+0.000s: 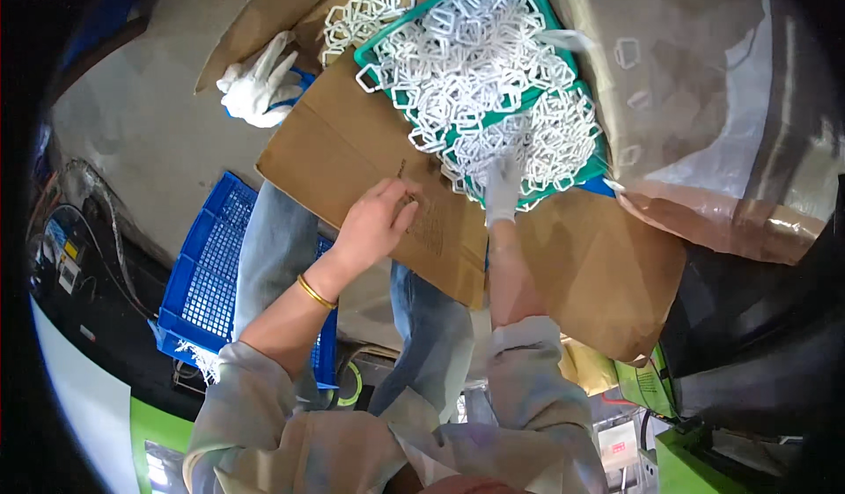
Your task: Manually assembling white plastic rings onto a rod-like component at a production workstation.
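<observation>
**Reaching into white four-sided plastic-looking rings (480,45) with the white-gloved right hand (503,186)**

At the far left, looped cables (107,212) are seen against a dark surface. Next, a blue plastic crate with meshed walls (211,269) is shown beside pale denim trouser legs (275,247), with thin white pieces (204,360) visible at its lower end. Above, a white fabric glove (260,89) edged with blue is seen; whether it is worn cannot be told. Over a broad brown cardboard flap (326,142), the bare left hand (374,219) is held with its fingers loosely curled, and a gold-coloured bangle (317,291) is worn at its wrist. Whether anything is pinched there cannot be told.

Farther up, some rings are scattered on cardboard outside a green plastic tray (595,164). Most are heaped within the green walls, in a larger upper pile and a smaller lower one. Into the lower pile the right hand is sunk; its fingers are hidden, so whether any rings are grasped cannot be told. Below the tray, to the right, a second brown cardboard flap (607,269) is spread. At the far right, a translucent plastic sheet (695,80) is draped, on or behind which a few ring shapes can be made out.
</observation>
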A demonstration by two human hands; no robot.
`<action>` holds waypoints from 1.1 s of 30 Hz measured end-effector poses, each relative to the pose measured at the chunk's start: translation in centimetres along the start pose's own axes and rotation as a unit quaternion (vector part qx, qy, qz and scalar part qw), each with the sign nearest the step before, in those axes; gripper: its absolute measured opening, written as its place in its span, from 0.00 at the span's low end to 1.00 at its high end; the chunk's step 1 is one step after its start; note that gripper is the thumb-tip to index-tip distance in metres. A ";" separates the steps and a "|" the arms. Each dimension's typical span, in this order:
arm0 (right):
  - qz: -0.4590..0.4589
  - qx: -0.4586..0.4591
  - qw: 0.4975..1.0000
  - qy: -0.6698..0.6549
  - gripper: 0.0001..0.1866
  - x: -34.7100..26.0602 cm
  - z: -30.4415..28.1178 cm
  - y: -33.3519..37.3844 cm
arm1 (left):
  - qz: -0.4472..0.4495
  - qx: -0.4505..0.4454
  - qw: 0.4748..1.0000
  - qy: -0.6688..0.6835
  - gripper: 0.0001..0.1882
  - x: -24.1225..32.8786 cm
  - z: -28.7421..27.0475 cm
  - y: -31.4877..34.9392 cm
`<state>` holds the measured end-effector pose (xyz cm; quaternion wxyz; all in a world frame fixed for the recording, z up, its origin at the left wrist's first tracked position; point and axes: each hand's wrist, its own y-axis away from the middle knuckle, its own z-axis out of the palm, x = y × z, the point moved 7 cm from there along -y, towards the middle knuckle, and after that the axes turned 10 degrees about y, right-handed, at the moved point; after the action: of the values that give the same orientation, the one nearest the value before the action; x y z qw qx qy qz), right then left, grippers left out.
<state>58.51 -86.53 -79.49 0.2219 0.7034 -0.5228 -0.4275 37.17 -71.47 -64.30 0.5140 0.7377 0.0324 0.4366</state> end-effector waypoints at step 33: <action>0.264 -0.120 0.934 -0.211 0.20 20.1 -6.4 0.5 | -0.069 -0.061 0.994 0.063 0.14 -4.4 7.0 0.7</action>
<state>65.35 -106.19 -83.11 0.2938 0.4020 -0.6694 -0.5513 38.89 -79.06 -67.08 0.5841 0.6716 0.0893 0.4470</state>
